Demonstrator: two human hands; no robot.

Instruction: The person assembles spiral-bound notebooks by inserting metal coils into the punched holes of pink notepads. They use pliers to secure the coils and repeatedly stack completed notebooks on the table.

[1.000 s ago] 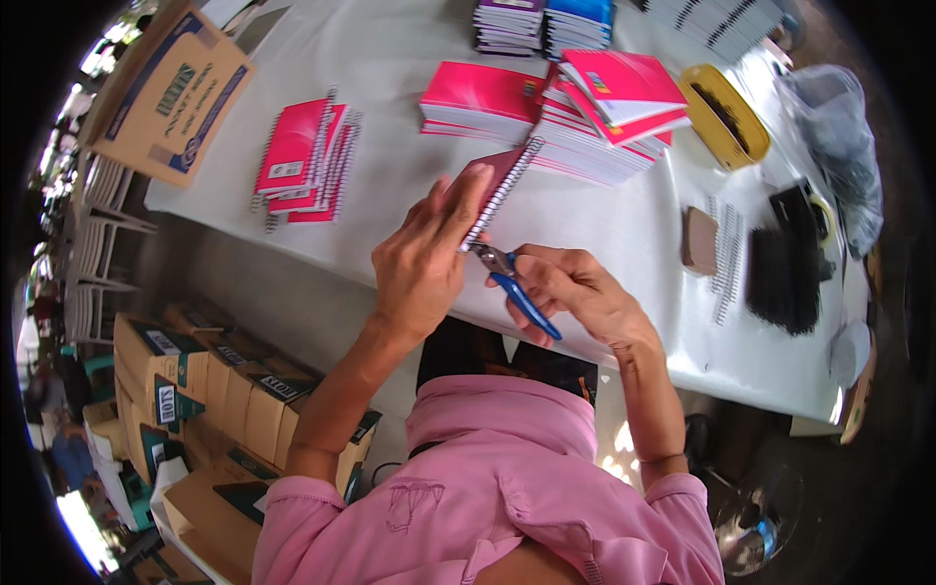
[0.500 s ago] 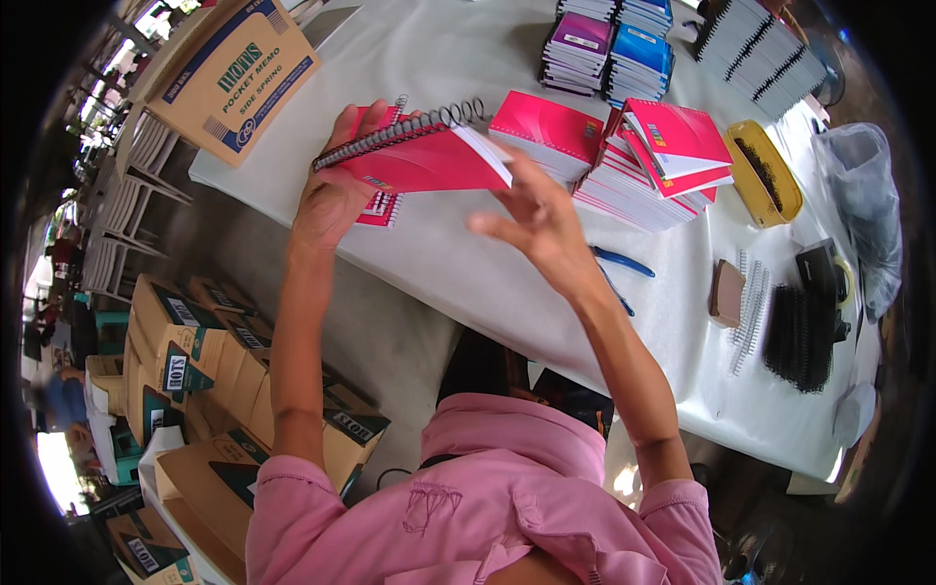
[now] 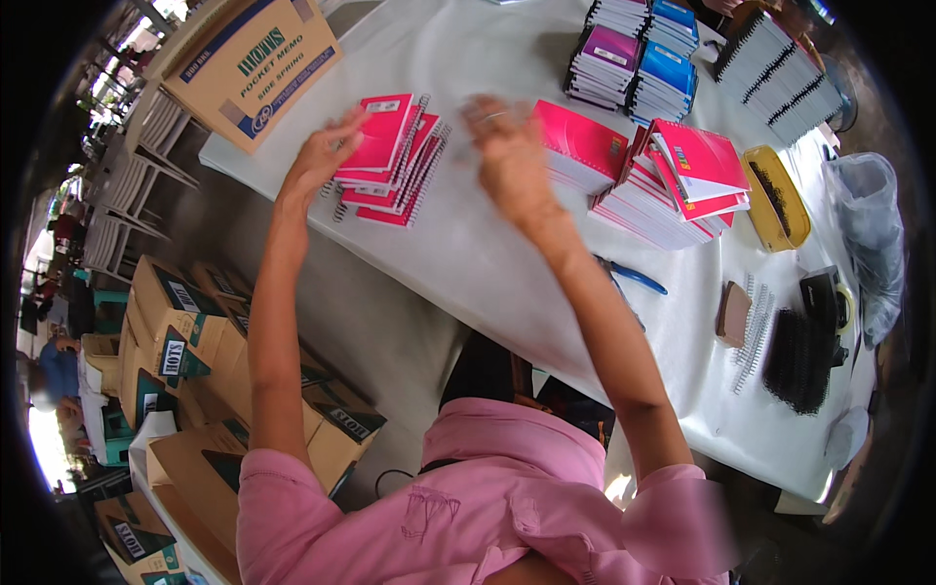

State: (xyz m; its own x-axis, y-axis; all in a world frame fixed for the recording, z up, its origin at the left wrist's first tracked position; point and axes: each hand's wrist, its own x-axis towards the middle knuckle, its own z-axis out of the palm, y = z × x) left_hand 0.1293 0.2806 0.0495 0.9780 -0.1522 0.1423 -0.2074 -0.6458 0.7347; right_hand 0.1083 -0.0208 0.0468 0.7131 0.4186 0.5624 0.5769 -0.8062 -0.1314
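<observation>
A small pile of pink spiral notebooks (image 3: 382, 146) lies at the table's left side, its wire coils pointing different ways. My left hand (image 3: 327, 156) is at the left edge of the top notebook, fingers stretched out and resting at the cover. My right hand (image 3: 512, 161) hangs over the table between that pile and a stack of pink-covered pads (image 3: 580, 146); motion smears its fingers, and whether they hold anything is unclear. Right of that stack stands a taller pile of pink-covered pads (image 3: 673, 195), its top ones askew.
Blue-handled pliers (image 3: 636, 277) lie near my right forearm. Farther right are a yellow tray (image 3: 780, 229), a brown block (image 3: 733, 314), loose wire coils (image 3: 753, 346) and black coils (image 3: 799, 361). Purple notebooks (image 3: 604, 68) and blue notebooks (image 3: 665, 83) stand behind. Cartons (image 3: 258, 68) flank the table's left.
The pink notebook that was in my left hand now lies on the pile. My right hand has moved up and left. The whole view has shifted slightly.
</observation>
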